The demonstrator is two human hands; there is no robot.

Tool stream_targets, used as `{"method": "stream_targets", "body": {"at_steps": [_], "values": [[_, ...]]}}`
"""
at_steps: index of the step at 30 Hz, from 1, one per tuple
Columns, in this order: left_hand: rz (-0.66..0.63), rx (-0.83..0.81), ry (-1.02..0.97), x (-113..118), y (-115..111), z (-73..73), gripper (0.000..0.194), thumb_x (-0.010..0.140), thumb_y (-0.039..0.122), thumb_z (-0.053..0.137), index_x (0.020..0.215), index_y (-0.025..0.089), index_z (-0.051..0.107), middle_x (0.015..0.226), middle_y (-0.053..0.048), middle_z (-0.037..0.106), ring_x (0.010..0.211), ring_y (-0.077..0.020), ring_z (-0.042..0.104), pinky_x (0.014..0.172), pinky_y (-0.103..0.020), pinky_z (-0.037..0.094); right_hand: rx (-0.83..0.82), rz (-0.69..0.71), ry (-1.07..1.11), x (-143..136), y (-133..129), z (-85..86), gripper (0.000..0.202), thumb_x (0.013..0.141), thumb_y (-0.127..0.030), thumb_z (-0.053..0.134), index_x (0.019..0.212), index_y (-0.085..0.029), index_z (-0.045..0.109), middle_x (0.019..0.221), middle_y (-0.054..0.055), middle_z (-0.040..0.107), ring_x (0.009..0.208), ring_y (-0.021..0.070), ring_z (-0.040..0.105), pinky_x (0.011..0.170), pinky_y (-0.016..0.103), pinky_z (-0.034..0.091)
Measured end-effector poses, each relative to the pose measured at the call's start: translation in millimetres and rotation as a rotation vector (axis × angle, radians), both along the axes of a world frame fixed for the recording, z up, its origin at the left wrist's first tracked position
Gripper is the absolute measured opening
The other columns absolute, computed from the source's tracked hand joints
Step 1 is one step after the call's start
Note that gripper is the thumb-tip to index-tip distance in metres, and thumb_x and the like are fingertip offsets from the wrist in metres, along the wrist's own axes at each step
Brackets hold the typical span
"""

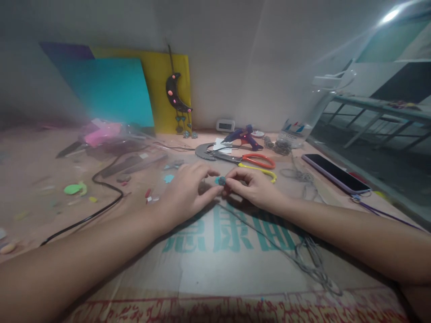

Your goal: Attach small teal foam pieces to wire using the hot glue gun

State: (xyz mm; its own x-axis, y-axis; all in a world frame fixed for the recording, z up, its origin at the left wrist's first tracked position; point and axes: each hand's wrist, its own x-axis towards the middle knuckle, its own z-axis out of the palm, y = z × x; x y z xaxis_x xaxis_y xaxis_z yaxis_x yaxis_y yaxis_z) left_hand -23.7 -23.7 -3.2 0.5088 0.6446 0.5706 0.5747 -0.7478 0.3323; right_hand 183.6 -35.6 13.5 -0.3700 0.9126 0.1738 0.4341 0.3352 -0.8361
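Note:
My right hand (251, 187) pinches a small grey-and-blue piece (221, 180) between thumb and fingertips, at the middle of the table. From the left, my left hand (193, 186) reaches toward the same piece, its thumb and index finger apart around the piece's left side. A thin grey cord (262, 233) runs from near the fingertips down to a loose bundle at the lower right. Light blue cut-out shapes (169, 179) lie just left of my left hand. Behind the hands are scissors (232, 158) with orange and yellow handles and a grey crescent (204, 151).
A purple glue gun (245, 137), a small white device (225, 125) and a clear container (296, 130) stand at the back. A phone (336, 173) lies right. Coloured sheets (114, 89) and a dark moon ornament (173, 92) lean behind. A black cable (107, 199) crosses the left.

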Motion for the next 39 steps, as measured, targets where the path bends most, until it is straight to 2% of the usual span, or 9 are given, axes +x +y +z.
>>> {"method": "stream_targets", "body": {"at_steps": [6, 12, 15, 18, 22, 25, 29, 32, 39], "values": [[-0.059, -0.190, -0.063, 1.4, 3.6, 2.6, 0.022, 0.095, 0.033, 0.049, 0.085, 0.018, 0.061, 0.089, -0.004, 0.066, 0.089, -0.0199, 0.059, 0.082, -0.034, 0.044, 0.000, 0.021, -0.004, 0.9, 0.8, -2.3, 0.020, 0.090, -0.036, 0.057, 0.082, -0.019, 0.064, 0.074, 0.002, 0.072, 0.069, 0.0140, 0.067, 0.062, 0.024, 0.049], [0.028, -0.344, -0.172, 2.1, 2.4, 9.5, 0.023, 0.094, 0.034, 0.049, 0.082, 0.017, 0.060, 0.082, -0.001, 0.064, 0.081, -0.0175, 0.058, 0.074, -0.030, 0.043, -0.013, -0.006, 0.099, 6.4, 5.1, 0.9, 0.036, 0.097, -0.046, 0.043, 0.086, -0.018, 0.062, 0.074, 0.003, 0.069, 0.065, 0.0132, 0.064, 0.060, 0.024, 0.049], [0.041, -0.401, -0.199, 2.3, 2.8, 9.3, 0.026, 0.094, 0.037, 0.048, 0.083, 0.018, 0.060, 0.080, -0.001, 0.064, 0.076, -0.0167, 0.057, 0.069, -0.029, 0.042, 0.090, -0.074, 0.117, 16.0, 16.9, 13.1, 0.027, 0.093, -0.041, 0.053, 0.081, -0.018, 0.061, 0.076, 0.003, 0.067, 0.073, 0.0137, 0.064, 0.069, 0.026, 0.052], [0.062, -0.390, -0.180, 2.4, 3.8, 7.6, 0.025, 0.093, 0.037, 0.048, 0.083, 0.018, 0.060, 0.081, -0.002, 0.064, 0.077, -0.0173, 0.057, 0.069, -0.029, 0.042, 0.110, -0.125, 0.163, 32.4, 34.5, 32.3, 0.015, 0.086, -0.033, 0.063, 0.088, -0.018, 0.061, 0.077, 0.002, 0.067, 0.074, 0.0137, 0.064, 0.072, 0.028, 0.052], [0.062, -0.427, -0.186, 2.3, 3.7, 7.3, 0.025, 0.094, 0.037, 0.047, 0.084, 0.017, 0.059, 0.082, -0.003, 0.064, 0.077, -0.0178, 0.058, 0.068, -0.029, 0.042, 0.141, -0.279, 0.026, 63.6, 56.1, 58.5, 0.016, 0.085, -0.028, 0.062, 0.096, -0.017, 0.064, 0.087, 0.006, 0.071, 0.076, 0.0140, 0.065, 0.074, 0.029, 0.053], [0.071, -0.443, -0.185, 2.6, 2.7, 8.3, 0.026, 0.093, 0.038, 0.047, 0.086, 0.017, 0.060, 0.082, -0.003, 0.064, 0.077, -0.0183, 0.058, 0.067, -0.029, 0.042, 0.157, -0.408, -0.168, 91.3, 70.1, 67.1, 0.019, 0.087, -0.030, 0.060, 0.098, -0.016, 0.065, 0.091, 0.009, 0.073, 0.077, 0.0160, 0.066, 0.072, 0.030, 0.053], [0.074, -0.426, -0.187, 3.0, 3.1, 8.0, 0.028, 0.092, 0.039, 0.046, 0.083, 0.017, 0.060, 0.079, -0.003, 0.063, 0.075, -0.0182, 0.058, 0.065, -0.028, 0.042, 0.210, -0.559, -0.434, 126.8, 90.0, 58.8, 0.022, 0.087, -0.030, 0.060, 0.101, -0.016, 0.069, 0.099, 0.010, 0.074, 0.090, 0.0208, 0.068, 0.081, 0.033, 0.052], [0.071, -0.428, -0.199, 3.2, 4.7, 6.2, 0.029, 0.092, 0.040, 0.046, 0.082, 0.017, 0.060, 0.078, -0.003, 0.063, 0.074, -0.0184, 0.058, 0.064, -0.028, 0.043, 0.158, -0.492, -0.461, 143.0, 100.4, 46.1, 0.030, 0.088, -0.035, 0.059, 0.110, -0.016, 0.069, 0.108, 0.012, 0.073, 0.096, 0.0224, 0.068, 0.084, 0.034, 0.053], [0.051, -0.452, -0.213, 2.7, 6.0, 3.1, 0.027, 0.092, 0.038, 0.047, 0.084, 0.017, 0.060, 0.081, -0.004, 0.064, 0.078, -0.0193, 0.059, 0.065, -0.029, 0.044, 0.196, -0.364, -0.493, 126.6, 104.7, 33.6, 0.047, 0.085, -0.040, 0.063, 0.127, -0.019, 0.062, 0.125, 0.011, 0.068, 0.109, 0.0249, 0.066, 0.094, 0.035, 0.052]]}}
